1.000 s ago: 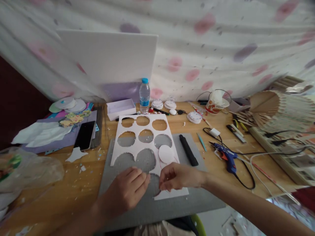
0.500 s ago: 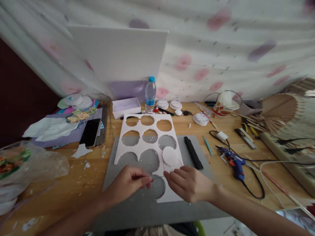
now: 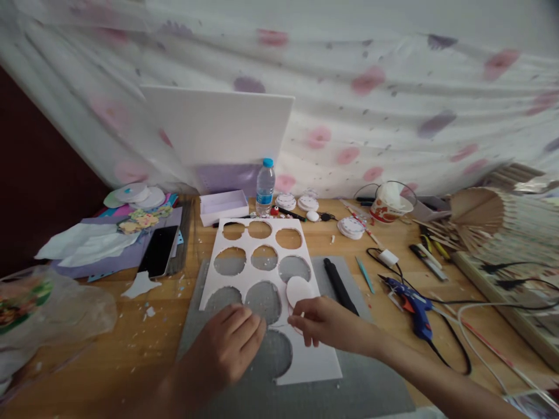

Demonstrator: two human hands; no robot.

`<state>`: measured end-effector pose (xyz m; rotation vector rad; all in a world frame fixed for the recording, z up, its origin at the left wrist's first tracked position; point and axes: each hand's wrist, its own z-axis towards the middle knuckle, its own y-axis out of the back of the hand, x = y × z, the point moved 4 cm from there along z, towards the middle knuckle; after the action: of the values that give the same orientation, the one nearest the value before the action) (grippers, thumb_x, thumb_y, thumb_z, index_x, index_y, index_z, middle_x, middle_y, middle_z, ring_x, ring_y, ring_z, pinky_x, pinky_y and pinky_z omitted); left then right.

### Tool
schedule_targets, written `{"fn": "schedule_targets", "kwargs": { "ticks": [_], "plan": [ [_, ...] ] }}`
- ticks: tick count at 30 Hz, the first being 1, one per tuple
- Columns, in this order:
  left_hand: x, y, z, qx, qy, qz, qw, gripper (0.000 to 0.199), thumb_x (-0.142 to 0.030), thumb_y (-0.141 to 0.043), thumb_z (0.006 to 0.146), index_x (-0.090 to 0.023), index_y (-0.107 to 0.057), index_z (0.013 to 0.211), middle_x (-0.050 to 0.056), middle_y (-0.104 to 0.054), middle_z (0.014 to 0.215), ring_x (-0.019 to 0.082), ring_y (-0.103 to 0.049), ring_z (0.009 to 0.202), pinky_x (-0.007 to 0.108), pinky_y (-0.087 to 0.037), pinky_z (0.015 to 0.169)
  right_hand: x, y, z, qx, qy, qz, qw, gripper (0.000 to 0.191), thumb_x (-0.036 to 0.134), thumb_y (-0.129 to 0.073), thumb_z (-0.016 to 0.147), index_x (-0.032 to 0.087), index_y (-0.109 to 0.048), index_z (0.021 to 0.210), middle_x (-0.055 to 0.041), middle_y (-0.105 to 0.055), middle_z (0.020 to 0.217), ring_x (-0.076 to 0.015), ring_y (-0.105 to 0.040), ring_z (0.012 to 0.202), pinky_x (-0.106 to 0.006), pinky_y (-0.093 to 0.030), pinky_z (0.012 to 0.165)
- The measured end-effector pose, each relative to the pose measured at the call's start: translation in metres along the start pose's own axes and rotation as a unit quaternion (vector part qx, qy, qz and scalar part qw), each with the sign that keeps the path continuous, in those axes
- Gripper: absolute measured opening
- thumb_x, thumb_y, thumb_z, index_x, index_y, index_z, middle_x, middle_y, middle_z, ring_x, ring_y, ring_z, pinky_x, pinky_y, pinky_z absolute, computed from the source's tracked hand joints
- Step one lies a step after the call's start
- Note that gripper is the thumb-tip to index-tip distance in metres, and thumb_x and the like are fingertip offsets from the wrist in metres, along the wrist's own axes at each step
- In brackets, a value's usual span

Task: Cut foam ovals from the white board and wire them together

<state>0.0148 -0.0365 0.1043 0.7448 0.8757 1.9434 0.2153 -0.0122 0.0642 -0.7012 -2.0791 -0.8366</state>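
Note:
A white foam sheet (image 3: 317,361) with several round holes lies on a grey cutting mat (image 3: 371,372). On its right part rests a white disc (image 3: 299,291), beside a thin pink-red line that my right hand partly covers. My right hand (image 3: 321,320) is over the sheet just below the disc, thumb and forefinger pinched together; what they hold, if anything, is too small to name. Curled over the lower left part of the sheet, my left hand (image 3: 233,343) shows its back, and whatever may be in its fingers is hidden.
A black tube (image 3: 339,286) lies right of the sheet, then a teal tool (image 3: 364,274) and a blue glue gun (image 3: 413,305) with cables. Behind stand a water bottle (image 3: 265,187) and a white box (image 3: 224,206). A phone (image 3: 159,251) is at the left.
The view has tilted up slightly. My left hand has turned over so its back shows and its fingers are curled. My right hand has opened out from a fist into a pinch near the disc.

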Motion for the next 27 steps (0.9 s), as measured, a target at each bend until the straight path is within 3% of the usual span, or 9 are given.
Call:
{"fn": "schedule_targets", "kwargs": {
  "ticks": [2, 5, 11, 15, 18, 21, 24, 25, 27],
  "plan": [
    [0.001, 0.001, -0.001, 0.006, -0.008, 0.026, 1.000, 0.020, -0.006, -0.046, 0.093, -0.008, -0.065, 0.098, 0.006, -0.068, 0.084, 0.019, -0.060, 0.080, 0.034, -0.048, 0.077, -0.005, 0.003, 0.003, 0.028, -0.022, 0.051, 0.998, 0.047, 0.059, -0.049, 0.089, 0.015, -0.062, 0.077, -0.0027, -0.066, 0.061, -0.0100, -0.058, 0.052, -0.019, -0.042, 0.050],
    [0.001, 0.002, -0.003, 0.024, -0.029, 0.037, 0.999, 0.022, -0.007, -0.045, 0.093, -0.007, -0.065, 0.103, 0.008, -0.070, 0.090, 0.019, -0.061, 0.085, 0.034, -0.049, 0.079, -0.009, 0.002, 0.004, 0.134, -0.071, 0.196, 0.969, 0.053, 0.060, -0.046, 0.089, 0.012, -0.067, 0.082, -0.0063, -0.070, 0.067, -0.0093, -0.059, 0.050, -0.019, -0.041, 0.048],
    [-0.002, 0.004, -0.007, 0.025, -0.053, 0.022, 0.998, 0.027, -0.011, -0.044, 0.095, -0.005, -0.064, 0.112, 0.012, -0.070, 0.103, 0.020, -0.061, 0.096, 0.034, -0.049, 0.086, -0.001, -0.007, -0.004, 0.262, -0.096, 0.348, 0.895, 0.038, 0.045, -0.062, 0.085, 0.009, -0.071, 0.083, -0.0018, -0.063, 0.061, -0.0045, -0.051, 0.048, -0.016, -0.032, 0.045],
    [-0.003, 0.005, -0.009, 0.020, -0.052, 0.014, 0.998, 0.026, -0.011, -0.046, 0.094, -0.005, -0.065, 0.111, 0.011, -0.071, 0.100, 0.021, -0.062, 0.095, 0.034, -0.048, 0.088, 0.005, -0.012, -0.009, 0.267, -0.072, 0.344, 0.897, 0.029, 0.038, -0.076, 0.076, 0.010, -0.073, 0.082, 0.0043, -0.053, 0.059, -0.0021, -0.040, 0.048, -0.017, -0.024, 0.044],
    [-0.004, 0.006, -0.009, 0.019, -0.059, -0.001, 0.998, 0.027, -0.012, -0.045, 0.095, -0.006, -0.065, 0.111, 0.011, -0.071, 0.099, 0.021, -0.062, 0.095, 0.034, -0.048, 0.088, 0.002, -0.016, -0.009, 0.265, -0.052, 0.288, 0.919, 0.033, 0.041, -0.080, 0.070, 0.010, -0.073, 0.079, 0.0058, -0.051, 0.057, -0.0023, -0.035, 0.048, -0.018, -0.021, 0.044],
    [-0.008, 0.006, -0.007, 0.023, -0.072, -0.013, 0.997, 0.025, -0.011, -0.045, 0.094, -0.007, -0.064, 0.110, 0.010, -0.071, 0.093, 0.020, -0.063, 0.091, 0.034, -0.049, 0.084, -0.003, -0.018, -0.008, 0.227, -0.031, 0.174, 0.958, 0.036, 0.045, -0.079, 0.068, 0.011, -0.069, 0.072, 0.0050, -0.054, 0.057, -0.0039, -0.039, 0.049, -0.018, -0.026, 0.045],
    [-0.008, 0.002, -0.005, 0.051, -0.011, -0.096, 0.994, 0.024, -0.009, -0.043, 0.093, -0.011, -0.066, 0.099, 0.007, -0.068, 0.078, 0.018, -0.062, 0.077, 0.032, -0.051, 0.074, 0.001, -0.013, -0.014, 0.092, 0.062, -0.036, 0.993, 0.030, 0.039, -0.072, 0.079, 0.014, -0.063, 0.067, 0.0046, -0.053, 0.057, -0.0068, -0.043, 0.052, -0.020, -0.030, 0.047],
    [-0.006, -0.001, -0.005, 0.076, 0.047, -0.158, 0.983, 0.025, -0.010, -0.043, 0.092, -0.013, -0.068, 0.092, 0.006, -0.067, 0.074, 0.017, -0.061, 0.072, 0.030, -0.050, 0.070, 0.007, -0.012, -0.019, 0.032, 0.124, -0.141, 0.982, 0.027, 0.033, -0.066, 0.085, 0.014, -0.062, 0.067, 0.0032, -0.054, 0.060, -0.0081, -0.045, 0.054, -0.022, -0.030, 0.049],
    [0.000, -0.012, -0.007, 0.160, 0.204, -0.324, 0.910, 0.027, -0.016, -0.047, 0.092, -0.016, -0.068, 0.075, 0.004, -0.065, 0.066, 0.015, -0.060, 0.065, 0.026, -0.047, 0.063, 0.020, -0.013, -0.032, -0.078, 0.272, -0.354, 0.892, 0.025, 0.019, -0.054, 0.094, 0.015, -0.060, 0.070, -0.0009, -0.059, 0.068, -0.0112, -0.049, 0.061, -0.026, -0.030, 0.051]
  ]
}}
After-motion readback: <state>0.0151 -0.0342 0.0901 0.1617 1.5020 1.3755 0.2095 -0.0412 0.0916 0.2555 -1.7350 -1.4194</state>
